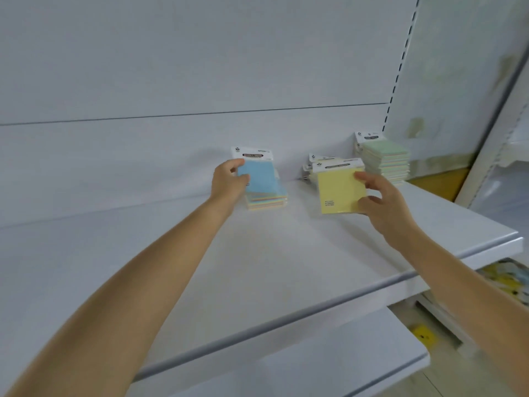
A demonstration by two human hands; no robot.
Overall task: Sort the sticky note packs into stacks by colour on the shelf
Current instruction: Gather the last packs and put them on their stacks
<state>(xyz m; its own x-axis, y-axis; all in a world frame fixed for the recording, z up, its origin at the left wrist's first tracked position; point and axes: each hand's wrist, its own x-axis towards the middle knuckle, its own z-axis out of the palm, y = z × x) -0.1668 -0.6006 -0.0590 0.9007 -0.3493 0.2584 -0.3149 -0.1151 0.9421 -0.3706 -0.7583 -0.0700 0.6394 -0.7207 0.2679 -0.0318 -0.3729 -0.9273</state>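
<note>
Item: yellow pack (340,191), pinched by its right edge in my right hand (380,200), held above the shelf (257,253) before the yellow stack (315,164). My left hand (229,181) gripped the blue pack (262,177) atop the mixed stack (267,200). Judged light, stiff, film-slick; best taken by the edges.

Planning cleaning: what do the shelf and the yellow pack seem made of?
Shelf: probably painted metal, smooth matte white, with a rounded front lip. Yellow sticky note pack: paper pad, pale matte face, white printed card header; any clear wrap is hard to tell. The right hand holds its edge.
</note>
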